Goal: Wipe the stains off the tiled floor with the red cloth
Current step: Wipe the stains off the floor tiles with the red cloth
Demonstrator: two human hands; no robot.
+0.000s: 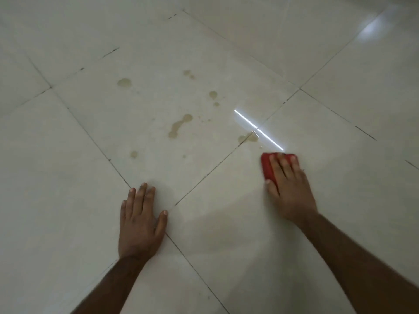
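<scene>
A cream tiled floor (226, 245) with dark grout lines is seen from above. The red cloth (268, 165) is pressed flat onto the floor under the right hand (290, 191), right of centre, on the tile just beside a diagonal grout line. The right fingers (275, 165) are laid straight and slightly spread over the cloth, palm down, with the thumb along the cloth's near-left edge; nothing is pinched. Red fabric is visible past the fingertips and to the left of them (hand somewhat motion-blurred). The left hand (141, 220) is planted flat on bare floor lower left, its four fingers (139, 198) held close together and the thumb splayed out to the right, over a grout line. Brownish stains (179, 126) are scattered on the tile beyond both hands; the nearest stain (248, 138) sits on the grout line just beyond the cloth, not touched by it. A thin bright light reflection (258, 130) crosses the floor near that stain.
</scene>
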